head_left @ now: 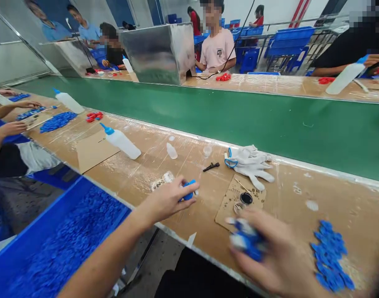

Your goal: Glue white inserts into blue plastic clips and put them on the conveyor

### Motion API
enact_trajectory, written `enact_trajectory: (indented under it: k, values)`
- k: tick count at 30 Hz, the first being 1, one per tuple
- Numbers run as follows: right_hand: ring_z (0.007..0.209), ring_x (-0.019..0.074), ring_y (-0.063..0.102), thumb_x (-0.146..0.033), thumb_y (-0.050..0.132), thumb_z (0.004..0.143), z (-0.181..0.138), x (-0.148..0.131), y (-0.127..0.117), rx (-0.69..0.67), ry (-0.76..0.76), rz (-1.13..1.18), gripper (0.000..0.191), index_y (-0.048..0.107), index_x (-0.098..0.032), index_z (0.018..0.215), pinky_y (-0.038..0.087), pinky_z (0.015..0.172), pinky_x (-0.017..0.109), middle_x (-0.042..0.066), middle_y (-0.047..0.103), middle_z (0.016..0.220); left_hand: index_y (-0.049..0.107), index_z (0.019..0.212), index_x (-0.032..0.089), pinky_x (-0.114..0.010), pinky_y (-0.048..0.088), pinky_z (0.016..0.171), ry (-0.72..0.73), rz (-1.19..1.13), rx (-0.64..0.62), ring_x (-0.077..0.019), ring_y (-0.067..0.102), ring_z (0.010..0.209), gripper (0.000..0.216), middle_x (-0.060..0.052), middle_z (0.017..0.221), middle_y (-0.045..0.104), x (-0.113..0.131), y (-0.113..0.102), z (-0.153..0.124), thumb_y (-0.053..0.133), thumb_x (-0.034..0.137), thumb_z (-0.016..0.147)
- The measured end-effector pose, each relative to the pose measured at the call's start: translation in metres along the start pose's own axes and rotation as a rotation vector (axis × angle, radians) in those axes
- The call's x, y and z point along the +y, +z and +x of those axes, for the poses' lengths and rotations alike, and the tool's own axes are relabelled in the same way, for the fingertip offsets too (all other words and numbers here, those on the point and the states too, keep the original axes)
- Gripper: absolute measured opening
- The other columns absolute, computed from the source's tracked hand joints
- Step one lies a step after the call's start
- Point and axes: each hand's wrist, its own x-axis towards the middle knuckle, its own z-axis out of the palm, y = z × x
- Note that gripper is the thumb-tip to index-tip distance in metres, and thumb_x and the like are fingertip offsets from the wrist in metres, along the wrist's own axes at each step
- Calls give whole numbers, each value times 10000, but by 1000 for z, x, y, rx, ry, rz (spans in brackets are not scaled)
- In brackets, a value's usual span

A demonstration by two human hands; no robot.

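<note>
My left hand (166, 200) reaches over the brown bench and pinches a small blue plastic part (188, 190) just above the surface, beside a clear wrapper (162, 181). Close to the camera and blurred by motion, my right hand (276, 252) is closed around a blue and white plastic piece (247, 239). A pile of small blue parts (330, 254) lies on the bench just right of that hand. A cardboard square (229, 205) with a small black round pot (246, 198) sits between my hands.
White gloves (249, 163), a black screw-like piece (211, 167), a small clear bottle (172, 151) and a blue-capped squeeze bottle (121, 142) lie further back. A green conveyor belt (270, 120) runs behind. A blue bin of parts (68, 236) stands lower left. Other people work around the line.
</note>
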Motion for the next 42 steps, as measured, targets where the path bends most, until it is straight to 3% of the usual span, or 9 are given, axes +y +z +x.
enact_trajectory:
  k: [3,6,12,17,24,27,30,34,42]
  values:
    - [699,169,661,-353,749,807,7,-24,77,-221,196,-214,166,648,-235,864,492,597,261,-1,658,806,630,1420,301,-307,590,724,-209,114,-58,-226,731,846,404,-117,1170,660,-4,55,-18,599,386,1027]
    - [761,221,696,-372,724,851,26,-20,125,-241,368,-405,183,685,-244,976,469,587,286,36,696,940,600,1452,283,-316,589,677,-222,133,-33,-260,740,870,414,-139,1190,659,-15,69,-6,559,354,1046]
    - [1046,349,667,-386,705,916,48,-12,141,-234,378,-524,412,676,-202,1283,571,814,431,161,677,1260,578,1481,275,-415,617,836,-105,45,13,-324,690,1097,445,-148,1248,664,-26,75,17,561,287,1037]
    - [1314,400,549,-485,768,895,50,3,144,-269,276,-500,803,445,-253,1593,533,1050,537,153,392,1670,475,1560,241,-434,525,1115,-79,-119,136,-280,591,1321,527,-146,1426,584,-34,81,-3,522,231,1035]
    - [1470,374,461,-320,688,970,1,-12,97,30,-21,-261,675,420,-219,1581,507,1122,563,197,414,1628,571,1450,202,-497,459,1139,-138,-173,286,-310,568,1338,517,-149,1391,613,-41,82,-42,527,133,939]
    - [1269,312,625,-182,660,960,-51,-21,50,265,-106,-223,539,545,-237,1484,571,991,453,148,597,1425,615,1398,220,-547,419,1107,-161,-22,227,-348,574,1328,481,-148,1375,652,-37,84,-43,553,153,926]
    - [978,248,683,-119,694,920,-92,-7,14,517,18,-312,352,696,-231,1253,555,809,371,87,691,1110,620,1383,222,-549,397,1064,-204,99,276,-355,608,1278,431,-161,1352,671,-32,86,-44,571,210,956]
    - [810,213,658,-278,712,966,-96,28,-2,346,219,-352,240,680,-211,1194,527,647,328,69,702,989,698,1187,240,-544,396,1025,-266,175,388,-369,651,1176,230,-118,1117,764,-34,93,-52,590,267,986]
    - [800,178,666,-110,647,993,-37,41,7,88,37,-297,131,718,-219,1010,546,699,292,37,744,922,751,1161,300,-461,477,1024,-310,-192,691,-279,732,1027,218,-50,1092,794,-9,105,-68,694,234,961]
